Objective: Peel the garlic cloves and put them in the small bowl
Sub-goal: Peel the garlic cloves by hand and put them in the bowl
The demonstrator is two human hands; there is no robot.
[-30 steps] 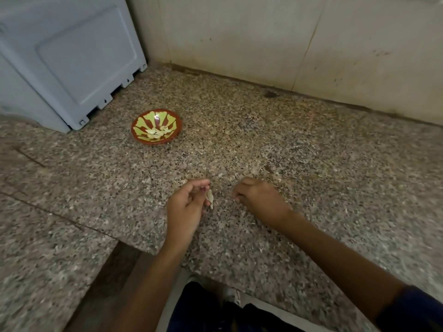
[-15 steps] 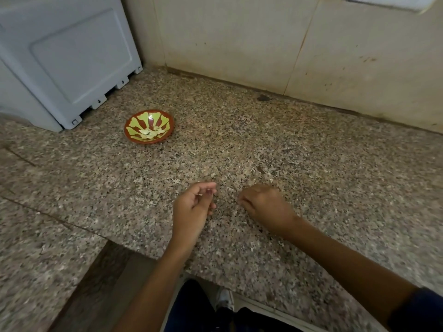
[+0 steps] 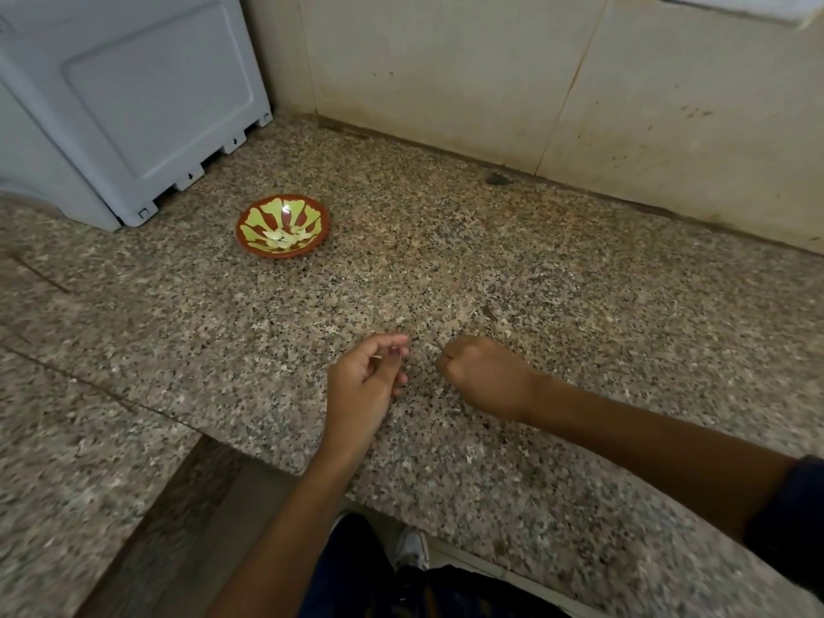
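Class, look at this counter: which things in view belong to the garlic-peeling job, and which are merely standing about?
Belong to the job: small bowl holding peeled cloves; left hand; right hand.

Just there: granite counter; grey plastic appliance; tiled wall.

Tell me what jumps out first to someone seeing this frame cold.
The small bowl, red-brown with a yellow-green pattern, stands out against the speckled granite counter, far left near the grey appliance, with pale peeled cloves inside. Next, the two hands at the near centre: the left hand with fingers curled toward its thumb, the right hand knuckles-up in a fist; what either holds cannot be told.
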